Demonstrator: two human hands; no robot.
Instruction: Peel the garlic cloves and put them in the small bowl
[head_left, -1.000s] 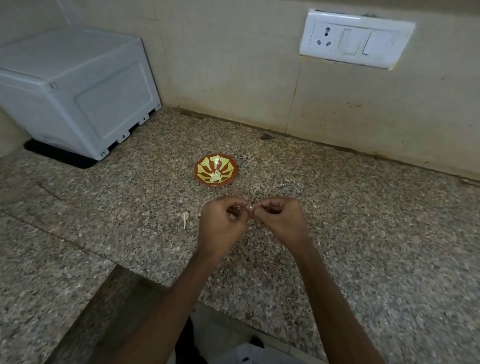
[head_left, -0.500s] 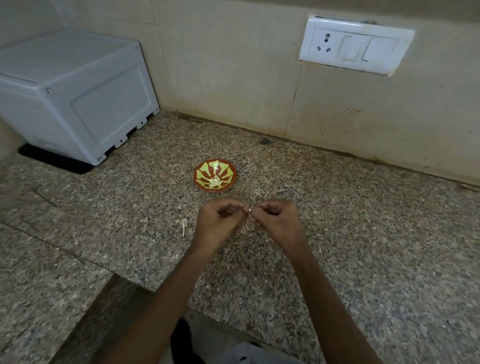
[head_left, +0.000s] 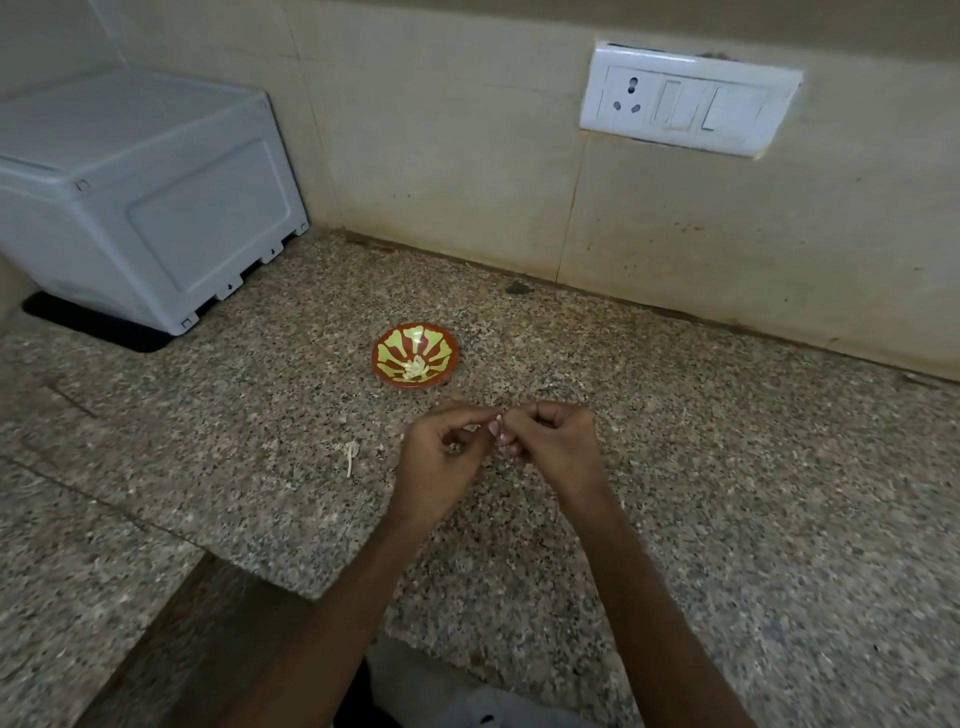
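Forearms (head_left: 519, 597): rising from the bottom edge, converging at centre frame.
Left hand (head_left: 441, 457): just below centre, fingers curled, thumb and forefinger pinched on a small pale garlic clove (head_left: 500, 422).
Right hand (head_left: 550, 447): touching the left at the fingertips, fingers curled too, pinching the same clove from the other side.
Clove detail: barely visible between the fingertips; how much skin remains cannot be told.
Peel scrap (head_left: 350, 456): thin pale stem with papery bits, lying on the worktop (head_left: 727, 493) left of the hands.
Small bowl (head_left: 382, 364): red with yellow-green rays, just above the hands in the frame, apart from them.
Peeled cloves (head_left: 415, 368): small pale heap in the bowl's bottom.
White box (head_left: 145, 208): upper left, on a dark mat against the wall (head_left: 441, 156).
Switch plate (head_left: 685, 101): upper right, one socket and rockers.
Change: almost none over the last second; hands held in the same pinch at the same spot, the left fingers perhaps a little looser; heap in the bowl unchanged.
Meaning: likely mid-peel on one clove, drop into the bowl not yet made.
Writing: none legible; no brand on the plate, marks on the box too small to read.
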